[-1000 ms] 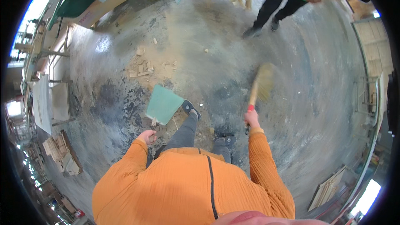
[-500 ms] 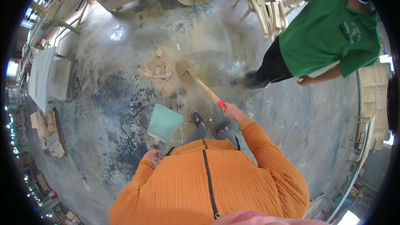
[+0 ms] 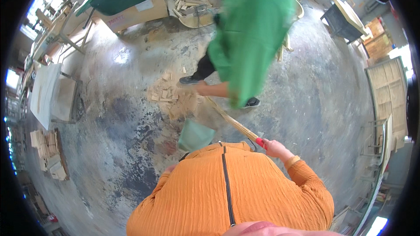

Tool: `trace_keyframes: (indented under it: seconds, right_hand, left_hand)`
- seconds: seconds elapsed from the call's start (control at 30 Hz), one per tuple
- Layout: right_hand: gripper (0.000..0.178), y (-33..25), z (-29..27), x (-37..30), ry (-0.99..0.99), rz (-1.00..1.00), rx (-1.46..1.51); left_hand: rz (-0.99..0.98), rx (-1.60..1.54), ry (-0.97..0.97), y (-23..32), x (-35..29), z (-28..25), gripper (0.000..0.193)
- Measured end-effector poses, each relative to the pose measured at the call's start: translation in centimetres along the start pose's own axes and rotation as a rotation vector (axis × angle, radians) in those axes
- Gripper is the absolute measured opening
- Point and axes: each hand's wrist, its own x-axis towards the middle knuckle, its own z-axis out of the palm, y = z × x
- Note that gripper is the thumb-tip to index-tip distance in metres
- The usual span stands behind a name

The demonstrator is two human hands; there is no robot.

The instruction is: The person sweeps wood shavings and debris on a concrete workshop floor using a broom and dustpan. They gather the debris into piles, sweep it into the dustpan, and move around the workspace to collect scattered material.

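Note:
My right hand [image 3: 277,148] is closed around the red grip of a broom [image 3: 234,122], out to the right of my body. The broom's pale handle slants up and left to the debris, where another person's forearm partly covers its lower end. A pale green dustpan [image 3: 195,134] is just in front of me, its near part hidden by my jacket. Only a bit of my left hand [image 3: 171,168] shows beside my jacket; its fingers are hidden. Beyond the dustpan lies a pile of sawdust and wood offcuts [image 3: 166,94] on the floor.
A person in a green shirt [image 3: 256,30] stands close ahead, one shoe at the pile. Stacked wood pieces [image 3: 49,154] and a white board [image 3: 45,94] are at left. A large carton [image 3: 138,15] and a container of wood scraps [image 3: 197,17] stand at the back.
The person in green has stepped leftward to the pile and reaches down near the broom's lower end. My right hand has moved right and nearer with the broom. The dustpan has shifted right.

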Motion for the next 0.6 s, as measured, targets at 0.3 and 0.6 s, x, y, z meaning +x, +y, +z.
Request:
trace_keyframes:
  seconds: [0.3,0.6]
  right_hand:
    - [0.048,2.8,-2.9,-5.3,-0.040,0.137,-0.063]
    - [0.057,3.7,-6.4,3.2,0.258,0.126,-0.016]
  left_hand:
    - [0.022,0.100,-0.050,2.0,1.1,0.4,0.013]
    - [0.034,0.002,-0.051,3.9,-0.4,1.2,0.017]
